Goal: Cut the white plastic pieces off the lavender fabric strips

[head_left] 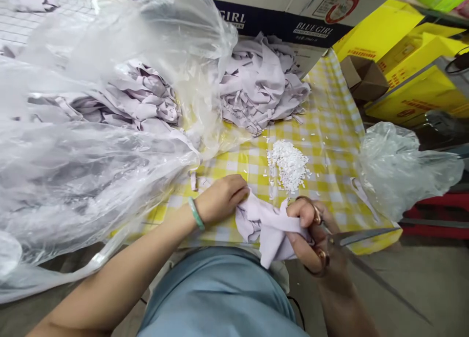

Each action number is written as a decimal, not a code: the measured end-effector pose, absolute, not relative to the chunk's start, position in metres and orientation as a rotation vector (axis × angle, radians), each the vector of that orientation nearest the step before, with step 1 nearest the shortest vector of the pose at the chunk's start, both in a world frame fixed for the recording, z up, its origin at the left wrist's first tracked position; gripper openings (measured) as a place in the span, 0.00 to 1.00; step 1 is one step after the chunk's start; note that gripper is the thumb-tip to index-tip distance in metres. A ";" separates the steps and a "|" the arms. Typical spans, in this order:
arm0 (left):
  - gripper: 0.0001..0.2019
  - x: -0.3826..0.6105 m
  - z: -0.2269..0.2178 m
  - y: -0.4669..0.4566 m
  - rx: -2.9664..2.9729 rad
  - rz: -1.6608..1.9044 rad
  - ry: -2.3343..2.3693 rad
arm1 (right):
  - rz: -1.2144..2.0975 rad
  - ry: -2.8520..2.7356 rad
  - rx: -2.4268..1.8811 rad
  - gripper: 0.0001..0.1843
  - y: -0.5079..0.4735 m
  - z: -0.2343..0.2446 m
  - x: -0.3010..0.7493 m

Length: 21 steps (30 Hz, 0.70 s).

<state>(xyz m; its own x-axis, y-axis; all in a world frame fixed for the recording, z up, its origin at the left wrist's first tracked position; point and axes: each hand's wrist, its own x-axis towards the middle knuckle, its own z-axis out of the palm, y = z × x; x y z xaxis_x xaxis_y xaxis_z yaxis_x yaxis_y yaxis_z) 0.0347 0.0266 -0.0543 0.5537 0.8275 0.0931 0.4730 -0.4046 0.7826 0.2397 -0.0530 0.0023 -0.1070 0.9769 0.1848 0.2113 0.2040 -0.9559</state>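
My left hand (pixel 222 198), with a green bangle at the wrist, is closed on one end of a pale lilac fabric piece (pixel 267 229) at the near edge of the table. My right hand (pixel 311 237) pinches the other end of that fabric and also has its fingers through the handles of a pair of scissors (pixel 351 239), whose blades point right and away from the cloth. A small heap of white clippings (pixel 289 163) lies on the yellow checked tablecloth (pixel 330 132) just beyond my hands.
A big clear plastic bag (pixel 91 146) full of lilac fabric pieces fills the left. More lilac pieces (pixel 260 83) are piled at the back. A crumpled plastic bag (pixel 399 166) hangs off the right edge. Cardboard box (pixel 278 10) and yellow cartons (pixel 414 58) stand behind.
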 end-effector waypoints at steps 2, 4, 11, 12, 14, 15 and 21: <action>0.13 0.029 -0.045 0.028 1.987 0.669 1.106 | 1.081 -1.548 -1.170 0.11 -0.054 -0.004 0.238; 0.14 0.017 -0.028 0.025 1.782 0.710 1.147 | 1.084 -1.568 -1.214 0.11 -0.052 -0.016 0.232; 0.08 -0.017 0.015 0.000 0.992 0.829 0.985 | 0.534 -1.779 -1.233 0.21 -0.026 -0.037 0.179; 0.08 -0.018 0.016 -0.003 0.970 0.832 0.953 | 0.576 -1.770 -1.219 0.20 -0.022 -0.038 0.171; 0.11 -0.019 0.013 -0.008 0.953 0.828 0.923 | 0.784 -1.690 -1.193 0.16 -0.013 -0.040 0.159; 0.13 -0.020 0.010 -0.011 0.952 0.825 0.922 | 0.919 -1.608 -1.181 0.14 -0.009 -0.041 0.155; 0.14 -0.016 -0.002 -0.019 1.127 0.840 0.939 | 1.210 -1.188 -1.068 0.16 0.006 -0.037 0.159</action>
